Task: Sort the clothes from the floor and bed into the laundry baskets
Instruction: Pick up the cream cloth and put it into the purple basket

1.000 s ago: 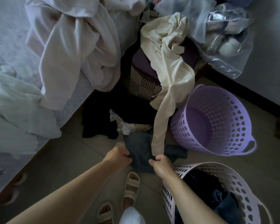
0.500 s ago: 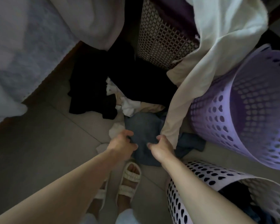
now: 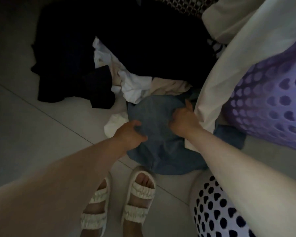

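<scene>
A blue-grey garment lies crumpled on the tiled floor just ahead of my feet. My left hand grips its left side with curled fingers. My right hand grips its right side, thumb up. A cream garment hangs down beside my right hand, over the purple basket at the right. The white perforated basket stands at the lower right under my right forearm. White and beige clothes and black clothes lie behind the blue one.
A small white piece lies on the floor left of the blue garment. A woven brown hamper shows at the top edge. My feet in cream sandals stand below the pile. Bare tiles spread to the left.
I have bent lower, so the pile looms larger. My right hand has left the cream garment's hem and both hands have closed on the blue-grey garment.
</scene>
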The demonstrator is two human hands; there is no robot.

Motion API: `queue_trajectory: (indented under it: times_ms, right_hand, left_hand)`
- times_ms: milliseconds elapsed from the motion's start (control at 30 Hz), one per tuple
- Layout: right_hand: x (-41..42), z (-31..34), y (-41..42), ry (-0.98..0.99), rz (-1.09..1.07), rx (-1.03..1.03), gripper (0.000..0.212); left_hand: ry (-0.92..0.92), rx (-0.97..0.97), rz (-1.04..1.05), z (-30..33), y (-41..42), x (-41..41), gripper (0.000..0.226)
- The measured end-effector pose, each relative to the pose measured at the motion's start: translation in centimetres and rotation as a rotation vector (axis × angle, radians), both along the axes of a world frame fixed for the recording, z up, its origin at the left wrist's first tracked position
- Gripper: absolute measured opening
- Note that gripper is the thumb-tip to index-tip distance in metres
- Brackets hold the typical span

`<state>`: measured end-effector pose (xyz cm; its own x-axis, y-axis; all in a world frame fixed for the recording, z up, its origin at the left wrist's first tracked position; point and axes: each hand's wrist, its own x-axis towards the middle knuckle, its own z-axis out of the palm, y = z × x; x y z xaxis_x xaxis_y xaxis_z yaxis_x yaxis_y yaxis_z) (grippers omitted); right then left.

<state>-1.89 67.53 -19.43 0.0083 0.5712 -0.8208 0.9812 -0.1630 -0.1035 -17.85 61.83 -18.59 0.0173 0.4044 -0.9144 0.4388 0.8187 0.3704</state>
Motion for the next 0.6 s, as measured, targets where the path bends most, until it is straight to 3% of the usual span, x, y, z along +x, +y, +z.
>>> queue_trajectory:
  times_ms: [133, 200, 333, 400, 467, 500, 600]
  right_hand:
    - [-0.3, 0.3, 0.3, -0.054, 0.000, 0.041, 0.035]
    - [-0.7, 0.7, -0.2, -0.081, -0.040, 0.047, 0.014]
    - [-0.6, 2.8, -1.8, -0.034, -0.266, 0.052, 0.038]
    - [-0.2, 5.0, -1.7, -0.038, -0.341, 0.079, 0.035]
    - [-0.1, 7.8, -1.0, -0.037, -0.375, 0.140, 0.013]
    - [-0.2, 9.5, -0.4, -0.035, -0.394, 0.179, 0.010]
    - [-1.1, 14.3, 1.3, -0.030, -0.438, 0.232, 0.028]
  left_hand:
    - [-0.036, -0.008, 0.093, -1.4, -0.3, 0.4, 0.060]
    - [-0.001, 0.020, 0.146, -1.4, -0.6, 0.6, 0.056]
    - [0.049, 0.066, 0.326, 0.9, -0.4, 0.3, 0.035]
    - [0.034, 0.076, 0.411, 3.0, 0.5, -0.2, 0.020]
    - [0.028, 0.086, 0.459, 5.3, 1.6, -0.6, 0.008]
    - [0.037, 0.099, 0.464, 6.5, 2.1, -0.8, 0.014]
    - [0.102, 0.128, 0.413, 10.1, 3.5, -1.1, 0.026]
